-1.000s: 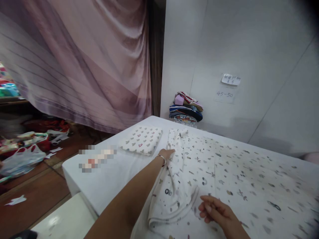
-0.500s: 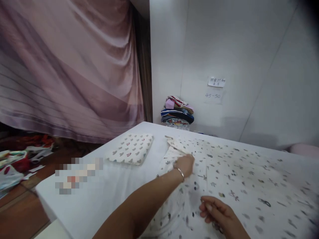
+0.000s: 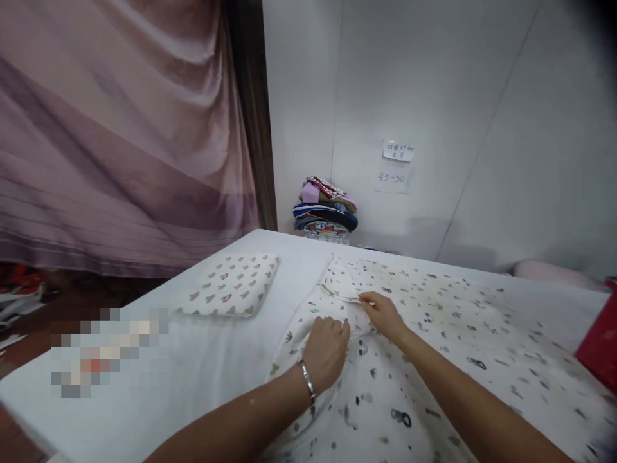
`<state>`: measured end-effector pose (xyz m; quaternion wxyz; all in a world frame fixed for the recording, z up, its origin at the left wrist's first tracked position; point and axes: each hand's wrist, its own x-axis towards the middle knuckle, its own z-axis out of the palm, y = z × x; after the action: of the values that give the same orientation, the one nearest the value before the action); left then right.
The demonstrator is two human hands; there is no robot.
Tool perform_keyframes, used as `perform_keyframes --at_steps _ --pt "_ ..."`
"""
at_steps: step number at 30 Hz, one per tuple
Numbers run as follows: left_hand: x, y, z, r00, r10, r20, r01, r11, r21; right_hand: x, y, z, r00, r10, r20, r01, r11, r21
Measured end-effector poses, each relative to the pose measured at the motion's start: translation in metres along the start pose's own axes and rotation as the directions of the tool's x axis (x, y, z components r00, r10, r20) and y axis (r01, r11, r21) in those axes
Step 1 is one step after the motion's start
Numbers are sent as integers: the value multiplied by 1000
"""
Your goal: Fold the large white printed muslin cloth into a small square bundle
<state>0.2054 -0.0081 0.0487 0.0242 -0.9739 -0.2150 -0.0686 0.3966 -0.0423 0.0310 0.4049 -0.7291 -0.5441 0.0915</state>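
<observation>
A large white cloth (image 3: 424, 366) with small dark and coloured prints lies spread over the table. My right hand (image 3: 383, 315) pinches the edge of a turned-over corner flap at the cloth's far left part. Closer to me, my left hand (image 3: 328, 350), with a silver bracelet at the wrist, is closed with bent fingers on a gathered part of the same cloth. Its fingertips are partly hidden. Left of both hands lies a folded white cloth (image 3: 236, 283) with grey cloud-like prints, apart from the large one.
The white table (image 3: 193, 347) has a blurred-out item on its left. A pile of folded fabrics (image 3: 325, 206) stands beyond the far edge, by a wall with paper notes (image 3: 393, 177). A pink curtain (image 3: 120, 128) hangs at left; something red (image 3: 600, 341) is at right.
My right hand has moved up and away from me to the flap's edge. My left hand has come back toward me and left. The view has turned slightly right.
</observation>
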Motion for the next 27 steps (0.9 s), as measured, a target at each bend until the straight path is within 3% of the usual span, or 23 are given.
perform_keyframes --at_steps 2,5,10,13,16,20,23,25,27 --pt "-12 -4 -2 997 -71 -5 71 996 -57 27 -3 23 993 -47 110 78 954 -288" --pt "-24 -6 6 989 -150 -16 146 981 -127 57 -13 55 973 -26 231 136 869 -475" --pt "-20 -7 28 971 -213 111 228 963 -141 83 -17 88 979 31 204 71 877 -475" --pt "-12 -9 35 967 -222 125 236 965 -112 100 -11 90 983 94 156 -28 923 -384" --pt "-9 -13 35 966 -221 131 237 963 -124 125 -1 66 979 198 48 -186 963 -197" --pt "-5 -28 15 966 -259 7 249 922 -296 158 22 -4 908 390 -150 -361 913 189" --pt "4 -39 -10 939 -342 -39 262 784 -562 164 45 -61 823 509 -251 -356 808 471" --pt "12 -38 -23 933 -359 38 273 632 -725 158 62 -87 770 571 -284 -324 734 597" --pt "17 -28 -26 936 -341 89 284 579 -765 144 81 -100 723 626 -293 -307 671 675"
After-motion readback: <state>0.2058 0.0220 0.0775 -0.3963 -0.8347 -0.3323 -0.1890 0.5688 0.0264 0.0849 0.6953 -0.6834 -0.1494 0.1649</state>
